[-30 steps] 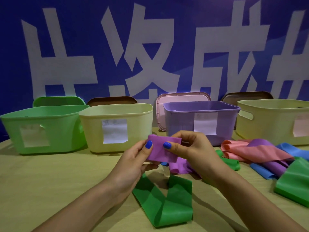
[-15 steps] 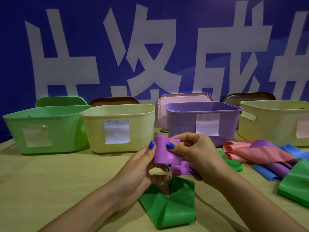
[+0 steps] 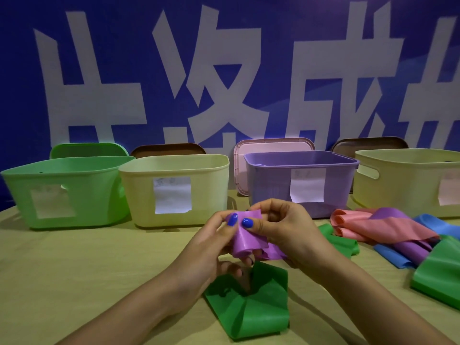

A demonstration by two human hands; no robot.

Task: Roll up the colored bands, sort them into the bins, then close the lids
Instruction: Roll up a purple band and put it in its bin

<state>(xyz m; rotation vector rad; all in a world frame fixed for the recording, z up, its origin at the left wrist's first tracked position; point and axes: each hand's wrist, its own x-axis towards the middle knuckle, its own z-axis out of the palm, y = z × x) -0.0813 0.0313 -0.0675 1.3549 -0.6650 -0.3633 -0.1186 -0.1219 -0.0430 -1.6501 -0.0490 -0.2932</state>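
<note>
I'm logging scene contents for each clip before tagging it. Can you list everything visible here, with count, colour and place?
bins: 4, open, in a row at the back of the table; green bin far left, left cream bin, purple bin, right cream bin far right; each has a paper label
lids: 4, standing behind the bins; green lid, left brown lid, pink lid, right brown lid
held purple band: 1, partly rolled, above table centre
front green band: 1, loose, under the hands
band pile: pink, purple, blue and green, right of the hands; count unclear
table: 1, tan
backdrop: 1, blue with large white characters
left hand: pinches the held purple band
right hand: pinches the same band
</note>
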